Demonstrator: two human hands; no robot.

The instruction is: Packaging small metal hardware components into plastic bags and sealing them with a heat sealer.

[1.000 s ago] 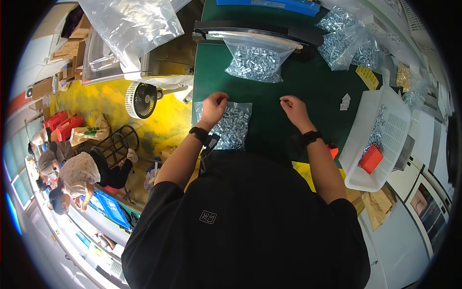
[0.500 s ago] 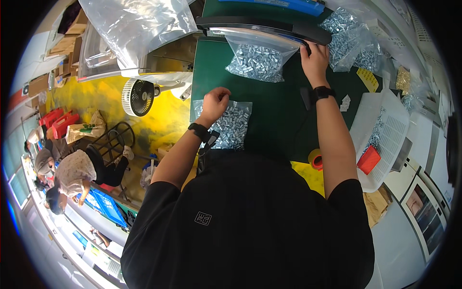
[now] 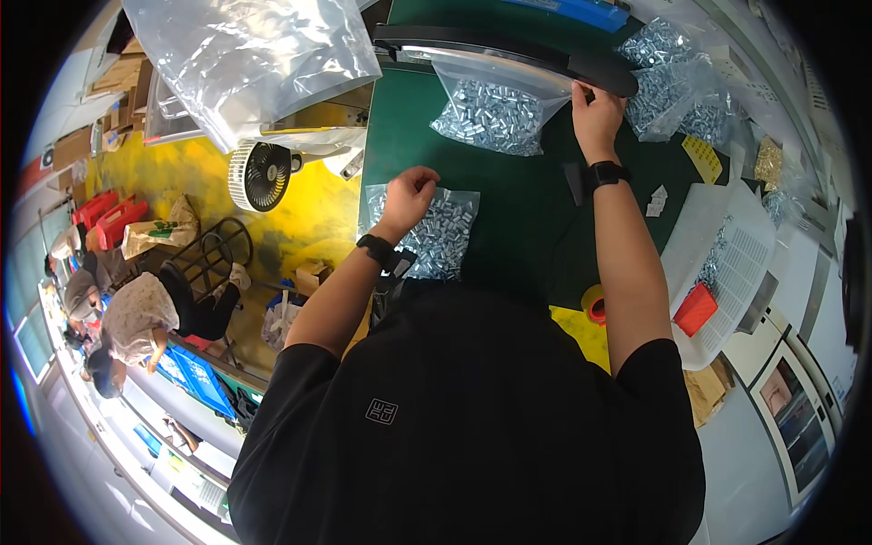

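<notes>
My left hand (image 3: 411, 193) rests with curled fingers on a clear flat bag of small metal parts (image 3: 440, 238) lying on the green mat (image 3: 527, 218). My right hand (image 3: 595, 116) reaches far forward and grips the top right corner of a second clear bag of metal parts (image 3: 490, 113), right under the long black bar of a sealing machine (image 3: 509, 56). That bag's open mouth lies along the bar. Both wrists wear dark bands.
More bags of metal parts (image 3: 677, 82) lie at the back right. A white tray (image 3: 727, 272) with a red box (image 3: 696, 309) stands right. A roll of tape (image 3: 593, 304) lies near me. A small fan (image 3: 260, 175) and large plastic bags (image 3: 245, 54) are left. People (image 3: 127, 318) crouch below left.
My right hand left the mat's middle and reached forward to the bag at the sealing bar, taking hold of its corner. The left hand stayed on the near bag.
</notes>
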